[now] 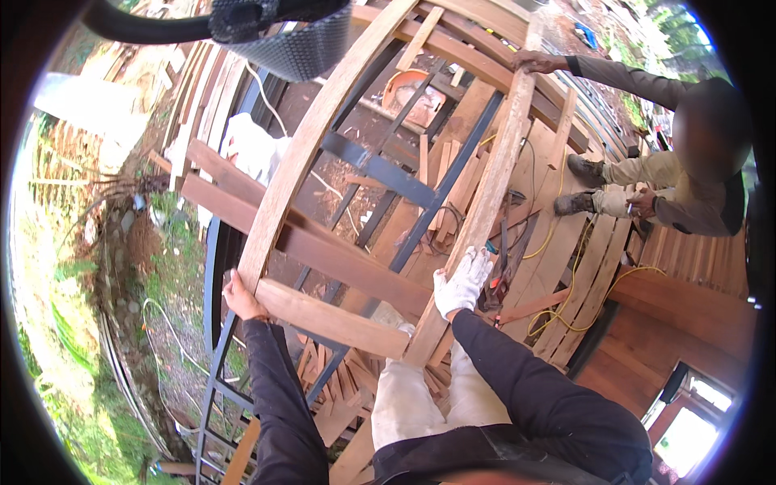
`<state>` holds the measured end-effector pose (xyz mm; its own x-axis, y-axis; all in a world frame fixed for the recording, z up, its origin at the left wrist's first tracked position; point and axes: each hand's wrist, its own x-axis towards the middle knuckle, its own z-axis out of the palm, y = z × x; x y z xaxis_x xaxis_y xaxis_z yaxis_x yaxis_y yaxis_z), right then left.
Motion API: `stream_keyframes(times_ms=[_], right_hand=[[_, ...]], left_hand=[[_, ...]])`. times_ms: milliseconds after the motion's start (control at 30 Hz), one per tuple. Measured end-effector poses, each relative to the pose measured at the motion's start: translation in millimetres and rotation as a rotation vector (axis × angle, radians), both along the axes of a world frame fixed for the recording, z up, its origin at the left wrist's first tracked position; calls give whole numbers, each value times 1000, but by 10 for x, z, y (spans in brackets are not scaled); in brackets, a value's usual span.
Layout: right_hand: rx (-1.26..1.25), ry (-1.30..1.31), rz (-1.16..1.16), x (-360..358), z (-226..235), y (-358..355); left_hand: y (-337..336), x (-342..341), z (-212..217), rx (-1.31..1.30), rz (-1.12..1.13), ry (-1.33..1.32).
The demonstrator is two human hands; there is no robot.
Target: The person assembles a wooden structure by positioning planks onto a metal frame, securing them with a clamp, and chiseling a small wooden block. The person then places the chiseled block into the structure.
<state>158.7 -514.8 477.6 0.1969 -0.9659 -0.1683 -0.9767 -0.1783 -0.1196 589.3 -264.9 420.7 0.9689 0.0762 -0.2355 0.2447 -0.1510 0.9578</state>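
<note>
A wooden frame point(263, 238) — two long rails point(299, 153) joined near you by one crosspiece point(331, 318) — stretches ahead. Your two hands are apart: the bare left hand point(244, 297) touches its left corner point(255, 273), grip unclear; the gloved right hand point(463, 283) lies spread on the right rail point(482, 206), where one co-worker's hand point(537, 61) rests farther along.

head-height fisheye view, steeply downward, fairly near
</note>
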Motion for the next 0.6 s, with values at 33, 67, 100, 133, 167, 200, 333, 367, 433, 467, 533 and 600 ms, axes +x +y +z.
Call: stream_keyframes(times_ms=[33, 67, 100, 133, 167, 200, 333, 367, 433, 467, 533, 600], right_hand=[[-7, -1, 15, 7, -23, 20], [72, 40, -15, 75, 78, -1], [8, 138, 44, 88, 53, 27], [75, 111, -22, 156, 216, 30], [-3, 199, 55, -18, 9, 74], [53, 46, -8, -24, 188, 92], [223, -450, -52, -407, 409, 547], [275, -530, -122, -578, 425, 758], [585, -678, -395, -940, 378, 1248], [840, -668, -503, -1100, 366, 1493], [1117, -690, -883, -658, 816, 1587], [1227, -516, -384, -1041, 326, 1751]], left_hand=[[12, -6, -12, -16, -4, 48], [63, 26, -49, -102, -11, 77], [16, 20, -58, -239, -12, 110], [2, 39, -32, -307, -8, 116], [-89, 25, 7, -206, -54, 69], [-107, 33, 124, 102, -108, 12], [-167, 87, 478, 802, -314, -220], [-197, 36, 615, 933, -342, -230], [-228, 68, 630, 974, -459, -324], [-258, 86, 585, 1025, -503, -352], [-443, 45, 549, 1078, -484, -366], [-439, 26, 450, 1154, -471, -490]])
